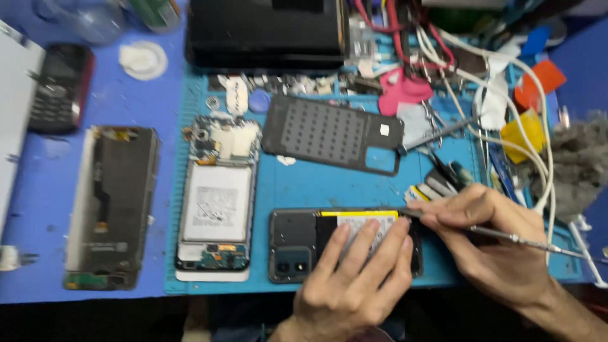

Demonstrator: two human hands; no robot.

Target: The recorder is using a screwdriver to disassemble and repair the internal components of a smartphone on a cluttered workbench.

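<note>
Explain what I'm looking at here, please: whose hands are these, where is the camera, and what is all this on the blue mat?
The single picture comes from a camera worn on a person's head, looking down at their own two bare hands. The left hand lies flat on an opened phone lying sideways on the blue work mat, fingers resting on its battery area. The right hand grips a thin metal tool, seemingly a screwdriver, with its tip at the phone's top edge. Beside it lie another opened phone with a white battery, a detached dark back cover, a separate screen panel and an old keypad phone. Cables, tweezers and coloured picks crowd the right side.
</note>
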